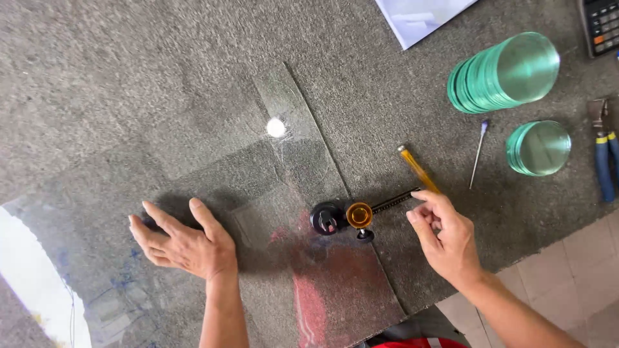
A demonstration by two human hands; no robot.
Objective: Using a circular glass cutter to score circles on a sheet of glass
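A clear glass sheet (284,161) lies flat on a grey carpeted table (129,64). My left hand (184,241) rests flat on the sheet with fingers spread, holding nothing. A circle cutter with a black suction base (327,218), an orange knob (359,214) and a black toothed arm (394,200) sits on the glass. My right hand (445,235) grips the yellow-handled cutter (418,169) at the outer end of that arm.
Two stacks of green-tinted glass discs, a tall one (503,72) and a short one (538,148), stand at the right. A thin pick (478,153), blue-handled pliers (605,161), a calculator (601,24) and white paper (419,16) lie nearby. The table edge runs at lower right, tiled floor (574,277) below.
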